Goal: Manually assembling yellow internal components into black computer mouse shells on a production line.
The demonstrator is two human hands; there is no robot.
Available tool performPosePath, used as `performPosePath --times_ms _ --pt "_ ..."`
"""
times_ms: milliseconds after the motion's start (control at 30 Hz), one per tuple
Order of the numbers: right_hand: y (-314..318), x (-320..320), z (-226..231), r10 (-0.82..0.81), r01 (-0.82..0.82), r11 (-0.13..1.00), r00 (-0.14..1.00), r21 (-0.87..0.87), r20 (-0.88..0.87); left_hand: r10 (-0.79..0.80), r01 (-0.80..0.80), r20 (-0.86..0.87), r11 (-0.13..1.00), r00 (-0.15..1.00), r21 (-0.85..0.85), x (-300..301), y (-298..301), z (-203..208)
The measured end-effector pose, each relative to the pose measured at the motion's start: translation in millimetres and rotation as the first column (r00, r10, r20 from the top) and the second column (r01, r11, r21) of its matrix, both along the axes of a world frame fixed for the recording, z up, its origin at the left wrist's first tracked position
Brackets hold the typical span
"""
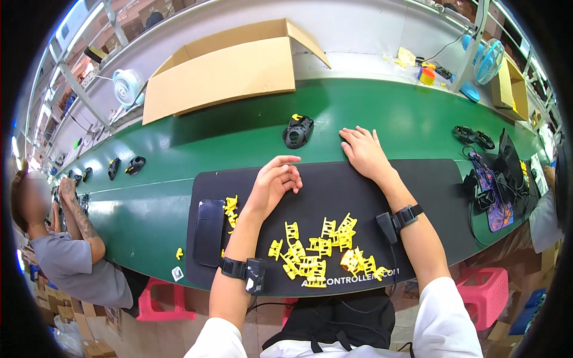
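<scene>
My left hand (276, 186) is over the upper part of a black mat (388, 238), fingers loosely bent with the index finger stretched out, and nothing shows in it. My right hand (365, 154) rests near the mat's far edge, its fingers spread on the green table and holding nothing. Between the two, a little farther off, sits a black rounded plastic shell (296, 135) with a small yellow plastic piece (296, 117) on top; neither hand touches it. Several yellow ladder-like plastic parts (308, 262) lie in a loose heap on the mat between my forearms.
A dark phone-like slab (209, 232) lies on the mat's left side. Beyond stands an open cardboard box (221, 74). Black cables and parts (501, 173) crowd the right. A co-worker (74, 256) sits at left near more black shells (135, 165). Pink stools (483, 292) flank me.
</scene>
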State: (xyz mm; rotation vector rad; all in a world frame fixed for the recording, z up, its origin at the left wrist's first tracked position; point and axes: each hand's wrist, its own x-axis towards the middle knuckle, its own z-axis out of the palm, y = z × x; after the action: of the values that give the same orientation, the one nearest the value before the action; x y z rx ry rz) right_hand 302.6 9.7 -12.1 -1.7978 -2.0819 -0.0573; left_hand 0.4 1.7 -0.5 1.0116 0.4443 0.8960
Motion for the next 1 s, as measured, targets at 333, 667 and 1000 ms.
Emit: performPosePath --times_ms 333,667,1000 --pt "-2.3 -1.5 -1.0 -0.030 0.031 0.999 0.999 -0.039 0.015 -0.012 0.012 0.001 1.000 1.000 0.005 0.2 -0.8 -1.3" --pt "0.3 -3.4 6.0 0.027 -0.027 0.997 1.000 -0.073 0.005 -0.005 0.005 -0.018 1.000 1.000 -0.003 -0.7 1.9 0.3" --pt "-0.3 -4.0 6.4 -0.057 0.068 0.994 0.990 -0.081 0.126 -0.006 0.006 -0.012 1.000 1.000 0.019 0.4 1.3 2.5"
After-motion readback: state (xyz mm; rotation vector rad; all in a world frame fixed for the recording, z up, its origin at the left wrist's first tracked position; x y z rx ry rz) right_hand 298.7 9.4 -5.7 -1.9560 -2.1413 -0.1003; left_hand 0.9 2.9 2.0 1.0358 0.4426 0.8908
